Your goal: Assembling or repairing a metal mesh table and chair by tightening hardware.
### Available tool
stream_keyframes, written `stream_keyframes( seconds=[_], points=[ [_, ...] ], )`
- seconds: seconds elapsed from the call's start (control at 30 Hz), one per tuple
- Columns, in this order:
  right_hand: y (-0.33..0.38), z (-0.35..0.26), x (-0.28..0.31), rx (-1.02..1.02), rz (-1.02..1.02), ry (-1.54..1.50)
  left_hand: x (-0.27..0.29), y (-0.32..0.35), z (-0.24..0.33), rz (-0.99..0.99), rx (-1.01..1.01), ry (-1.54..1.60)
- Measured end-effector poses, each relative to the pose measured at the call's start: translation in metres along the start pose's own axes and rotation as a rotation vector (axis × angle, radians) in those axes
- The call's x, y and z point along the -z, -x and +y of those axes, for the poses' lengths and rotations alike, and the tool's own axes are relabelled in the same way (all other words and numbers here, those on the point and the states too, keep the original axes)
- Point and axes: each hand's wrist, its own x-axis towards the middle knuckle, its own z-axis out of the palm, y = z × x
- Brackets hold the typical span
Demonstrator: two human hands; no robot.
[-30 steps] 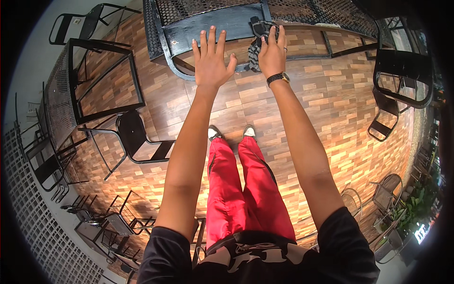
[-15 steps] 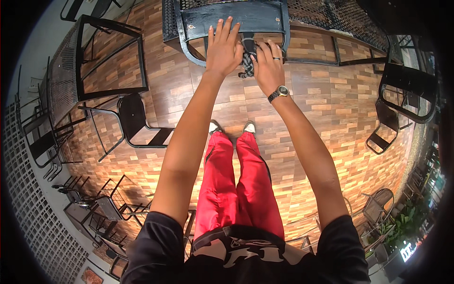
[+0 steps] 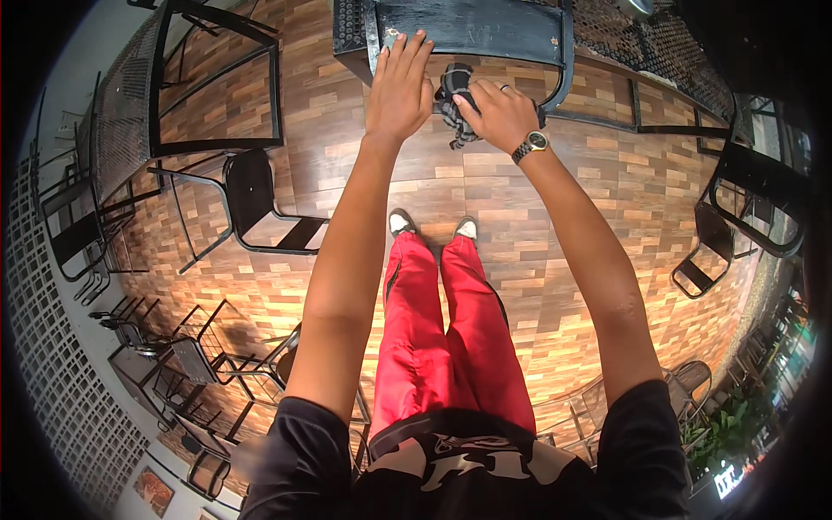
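A dark painted metal chair [image 3: 485, 31] stands ahead of me, its flat backrest facing me. My left hand [image 3: 400, 91] lies on the left end of that backrest, fingers stretched over the panel near the frame's corner. My right hand [image 3: 503, 114], wearing a ring and with a watch at the wrist, is just below the backrest's lower edge. Its fingers are bent round a crumpled black-and-grey patterned cloth [image 3: 455, 85], which bunches to the left of the thumb and hangs down in loose ends. The right fingertips are partly hidden.
Perforated metal tables stand at the upper left [image 3: 132, 113] and upper right [image 3: 611, 48]. A black chair [image 3: 251, 186] is to my left, and other black chairs [image 3: 715, 230] are at the right. More chairs crowd the lower left. The floor [image 3: 416, 186] has wood-patterned tiles.
The chair sits further right and slightly higher in view. My left hand is now nearer the backrest's left corner. My right hand has lowered slightly, and more of the bunched cloth shows.
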Motion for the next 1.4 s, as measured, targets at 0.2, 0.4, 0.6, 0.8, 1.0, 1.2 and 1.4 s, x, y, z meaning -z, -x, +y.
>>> stream_keyframes(
  seconds=[0.2,0.4,0.6,0.8,1.0,1.2,1.4],
  points=[
    [0.011,0.043,0.022,-0.087,-0.102,-0.056,-0.001,0.001,0.001,-0.014,0.011,-0.005],
    [0.003,0.011,0.011,-0.218,-0.058,0.039,-0.002,0.000,0.002,-0.017,0.010,-0.042],
    [-0.016,-0.026,0.000,-0.178,-0.105,0.003,0.009,-0.001,-0.008,-0.091,0.059,0.289],
    [-0.029,-0.067,-0.029,0.074,0.115,-0.003,0.024,-0.004,-0.006,0.123,0.310,0.922],
    [-0.038,-0.071,-0.018,0.065,0.070,-0.141,0.057,0.016,-0.029,0.261,0.355,0.683],
    [-0.131,-0.060,-0.039,-0.074,0.201,-0.030,0.055,0.028,-0.043,0.258,0.373,0.515],
    [-0.114,-0.067,-0.056,0.014,0.139,0.053,0.044,0.025,-0.046,0.238,0.403,0.520]
  ],
)
